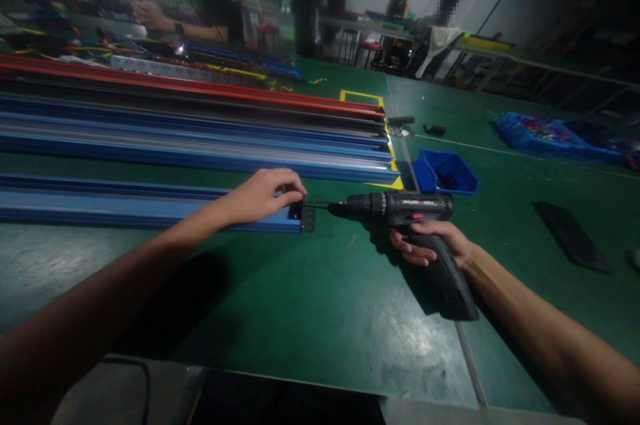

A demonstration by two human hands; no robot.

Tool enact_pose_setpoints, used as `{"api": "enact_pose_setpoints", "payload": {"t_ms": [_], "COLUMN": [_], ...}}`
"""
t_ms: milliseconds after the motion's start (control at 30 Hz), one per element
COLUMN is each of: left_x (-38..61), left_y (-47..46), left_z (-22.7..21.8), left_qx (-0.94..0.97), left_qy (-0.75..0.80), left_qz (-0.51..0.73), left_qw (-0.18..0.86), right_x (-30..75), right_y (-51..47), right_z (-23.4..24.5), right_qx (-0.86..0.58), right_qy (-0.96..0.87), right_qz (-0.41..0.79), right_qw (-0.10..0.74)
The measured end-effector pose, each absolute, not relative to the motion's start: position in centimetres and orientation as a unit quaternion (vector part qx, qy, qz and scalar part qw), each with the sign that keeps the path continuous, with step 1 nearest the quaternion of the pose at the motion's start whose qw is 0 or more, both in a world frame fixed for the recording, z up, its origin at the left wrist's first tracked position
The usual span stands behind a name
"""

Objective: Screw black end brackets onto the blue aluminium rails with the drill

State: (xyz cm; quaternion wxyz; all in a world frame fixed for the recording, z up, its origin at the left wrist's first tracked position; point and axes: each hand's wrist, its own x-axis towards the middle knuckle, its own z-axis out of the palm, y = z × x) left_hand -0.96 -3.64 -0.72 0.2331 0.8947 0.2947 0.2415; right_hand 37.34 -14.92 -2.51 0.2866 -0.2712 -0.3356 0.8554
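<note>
My right hand [433, 245] grips a black cordless drill [417, 205] by its handle, with the forefinger near the red switch. Its long thin bit [325, 203] points left. The tip reaches the black end cap [308, 218] on the right end of a blue metal profile [150, 208]. Over that same end lies my left hand [263, 195], its thumb and forefinger pinched at the top of the end cap. Whether a screw sits between those fingertips is too small to see.
Behind lie several long blue, black and red profiles [200, 135]. A blue bin [445, 172] with dark parts stands beyond the drill. To the right are a flat black object [570, 235] and a larger blue tray [537, 135]. Another person's hands [153, 15] rest across the green table [300, 318].
</note>
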Motion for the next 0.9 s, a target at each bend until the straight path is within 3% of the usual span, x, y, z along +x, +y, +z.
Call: {"api": "enact_pose_setpoints", "payload": {"t_ms": [900], "left_x": [-0.83], "left_y": [-3.64], "left_z": [-0.66], "left_qx": [0.893], "left_qy": [0.300], "left_qz": [0.241], "left_qw": [0.233], "right_x": [37.37], "right_y": [-14.95], "right_z": [-2.22], "right_qx": [-0.281], "right_qy": [-0.314], "right_qz": [0.861], "right_qw": [0.285]}}
